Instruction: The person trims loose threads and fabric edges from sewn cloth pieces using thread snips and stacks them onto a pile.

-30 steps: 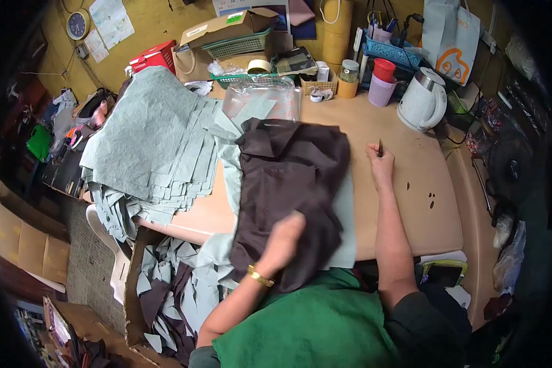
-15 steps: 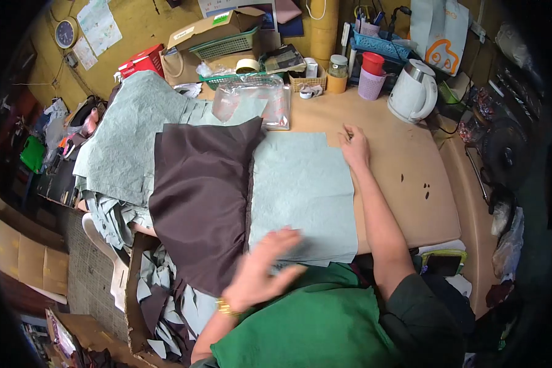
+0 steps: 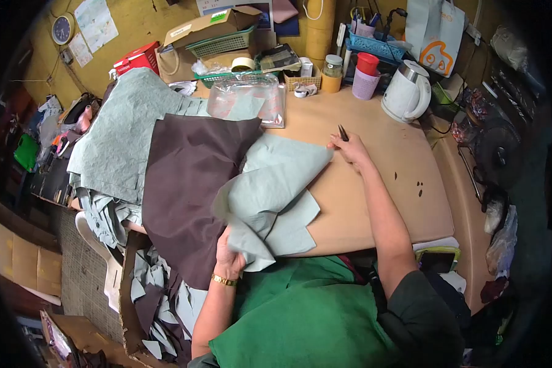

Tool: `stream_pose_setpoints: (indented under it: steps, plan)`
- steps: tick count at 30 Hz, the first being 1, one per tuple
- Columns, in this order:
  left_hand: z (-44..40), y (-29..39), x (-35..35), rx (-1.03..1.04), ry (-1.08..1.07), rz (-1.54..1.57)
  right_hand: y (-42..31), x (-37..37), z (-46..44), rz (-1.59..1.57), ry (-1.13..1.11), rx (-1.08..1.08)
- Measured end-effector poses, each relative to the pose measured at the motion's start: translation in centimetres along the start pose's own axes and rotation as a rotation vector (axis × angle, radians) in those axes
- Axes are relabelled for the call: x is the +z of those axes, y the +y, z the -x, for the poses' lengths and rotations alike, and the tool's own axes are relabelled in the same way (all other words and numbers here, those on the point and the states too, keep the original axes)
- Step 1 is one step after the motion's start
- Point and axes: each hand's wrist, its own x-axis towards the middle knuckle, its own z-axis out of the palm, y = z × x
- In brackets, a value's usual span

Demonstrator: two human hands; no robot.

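Observation:
A pale green-grey sheet [image 3: 270, 178] lies bunched and partly lifted at the middle of the table. My left hand [image 3: 230, 253] is closed on its near left part, close to the table's front edge. At the sheet's far right corner is my right hand [image 3: 348, 149], its fingers pinched at the corner, with a small dark pointed tool [image 3: 343, 132] sticking up from it. Dark brown fabric [image 3: 190, 184] is spread to the left of the sheet and hangs over the front edge. Further left rises a tall stack of pale green-grey sheets [image 3: 113, 135].
A clear plastic packet [image 3: 276, 105] lies behind the sheet. Along the back stand baskets, a jar [image 3: 332, 73], a lilac cup [image 3: 365, 86] and a white kettle [image 3: 406, 92]. A box of scraps [image 3: 129, 294] is below left. Dark marks show on the tabletop [image 3: 405, 202].
The brown fabric has swung over to the left, uncovering the pale sheet. That sheet, flat half a second ago, is now folded up and leftward, with my left hand closed on it.

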Motion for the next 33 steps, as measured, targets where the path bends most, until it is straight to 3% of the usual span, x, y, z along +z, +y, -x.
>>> stream_pose_setpoints:
  steps: [6,13,15,19,22,25,27,28,29,31,33]
  plan:
    - [2.0,-0.2,0.0,0.107,0.007,0.018,0.3,0.2,1.6,-0.245,-0.351,-0.036]
    - [3.2,-0.2,0.2,0.132,0.100,0.109,0.7,0.2,1.7,-0.189,-0.209,0.024]
    - [3.5,-0.1,-1.1,0.121,0.015,0.120,0.1,-0.6,2.3,-0.133,-0.303,0.090]
    - [3.4,-0.1,-2.9,0.137,0.086,0.099,-1.0,0.6,4.3,-0.016,-0.412,0.113]
    - [3.5,0.2,-1.1,0.115,-0.089,0.160,-1.3,1.4,4.7,0.034,-0.562,-0.004]
    - [4.2,0.0,5.3,0.150,0.046,-0.100,-0.2,2.5,4.4,-0.051,-0.403,-0.028]
    - [5.0,-0.2,5.8,0.331,0.060,-0.410,-0.1,2.9,4.3,0.034,-0.314,-0.050]
    - [5.4,-0.6,6.4,0.420,0.209,-0.722,0.0,2.9,4.3,0.121,-0.219,-0.066]
    - [5.1,-1.3,7.5,0.484,0.343,-0.909,0.0,3.0,4.2,0.121,-0.219,-0.067]
    - [6.7,-2.6,9.6,0.560,0.372,-1.276,0.0,3.0,4.3,0.216,-0.308,-0.030]
    - [6.9,-4.2,9.1,0.640,0.403,-1.410,-0.8,3.3,4.9,0.277,-0.330,-0.064]
